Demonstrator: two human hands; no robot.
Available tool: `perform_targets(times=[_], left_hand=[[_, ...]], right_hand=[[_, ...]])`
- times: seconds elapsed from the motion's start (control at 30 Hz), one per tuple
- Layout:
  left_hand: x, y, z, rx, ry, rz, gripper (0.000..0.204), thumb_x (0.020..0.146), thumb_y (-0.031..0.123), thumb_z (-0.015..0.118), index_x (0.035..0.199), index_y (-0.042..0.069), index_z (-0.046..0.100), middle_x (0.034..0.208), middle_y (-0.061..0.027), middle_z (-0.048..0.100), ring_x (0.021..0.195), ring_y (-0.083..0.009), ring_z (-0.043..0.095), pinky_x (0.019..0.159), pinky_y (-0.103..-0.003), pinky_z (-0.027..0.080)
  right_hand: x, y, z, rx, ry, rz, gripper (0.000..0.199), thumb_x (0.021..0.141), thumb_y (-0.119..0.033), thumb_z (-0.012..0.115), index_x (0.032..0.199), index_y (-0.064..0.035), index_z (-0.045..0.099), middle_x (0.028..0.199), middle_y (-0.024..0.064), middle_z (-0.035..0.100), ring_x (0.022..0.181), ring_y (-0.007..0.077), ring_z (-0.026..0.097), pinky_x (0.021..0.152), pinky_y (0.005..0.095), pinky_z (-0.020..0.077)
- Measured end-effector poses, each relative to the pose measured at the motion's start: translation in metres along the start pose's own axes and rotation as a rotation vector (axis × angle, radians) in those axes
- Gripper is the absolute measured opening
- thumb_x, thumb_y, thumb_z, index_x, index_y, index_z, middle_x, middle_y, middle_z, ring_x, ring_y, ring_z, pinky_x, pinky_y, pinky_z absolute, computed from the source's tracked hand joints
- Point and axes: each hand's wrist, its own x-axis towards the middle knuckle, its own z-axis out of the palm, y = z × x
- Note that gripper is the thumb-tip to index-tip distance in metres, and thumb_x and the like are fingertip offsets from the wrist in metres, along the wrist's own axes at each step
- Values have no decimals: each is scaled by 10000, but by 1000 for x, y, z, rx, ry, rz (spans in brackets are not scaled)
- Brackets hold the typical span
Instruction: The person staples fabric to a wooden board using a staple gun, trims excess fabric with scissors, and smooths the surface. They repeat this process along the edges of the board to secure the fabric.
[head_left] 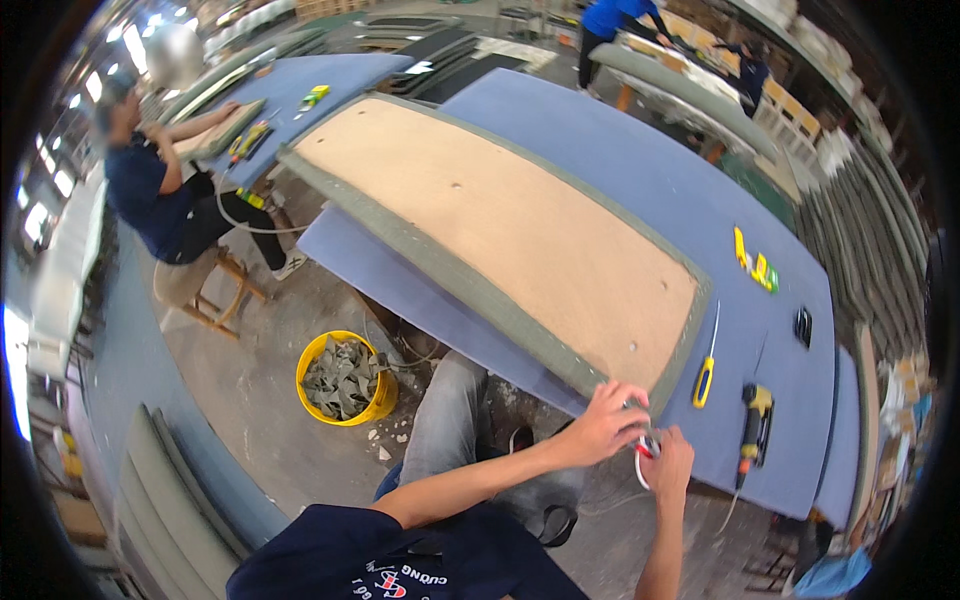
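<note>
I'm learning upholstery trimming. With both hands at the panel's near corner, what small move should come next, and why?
Probably close the red-handled scissors in the right hand on the grey fabric that the left hand pinches at the panel corner, since both already meet there.

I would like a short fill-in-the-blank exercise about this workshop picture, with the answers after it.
1. The bucket on the floor is ____.
2. Both hands, left hand and right hand, work at a ____ of the padded board.
3. The screwdriver has a ____ handle.
Missing words: yellow; corner; yellow
</note>
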Motion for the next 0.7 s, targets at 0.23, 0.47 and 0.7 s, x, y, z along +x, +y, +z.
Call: perform_targets(times=[0.23,0.47,0.7], left_hand=[[-72,2,-105,-127,-53,-508,232,967,96,678,1183,20,646,952,-140,720,860,-245,716,777,-364,555],[-244,-68,-244,286,609,-952,193,903,140,732,987,-33,710,768,-117,706,720,-162,673,668,-343,537],[-344,-112,-275,1177,728,-1132,640,944,404,717,1381,-26,533,1267,-273,611,1164,-401,609,960,-496,497]], right_hand=[[39,83,-7,29,479,227,441,801,-221,791,1153,-7,632,1043,172,592,958,410,632,801,481,504],[59,184,76,58,638,513,571,924,-274,715,1401,4,569,1245,218,584,1181,402,584,1014,461,464],[66,149,92,220,738,526,526,945,-289,704,1355,29,616,1232,209,617,1140,383,609,987,460,485]])
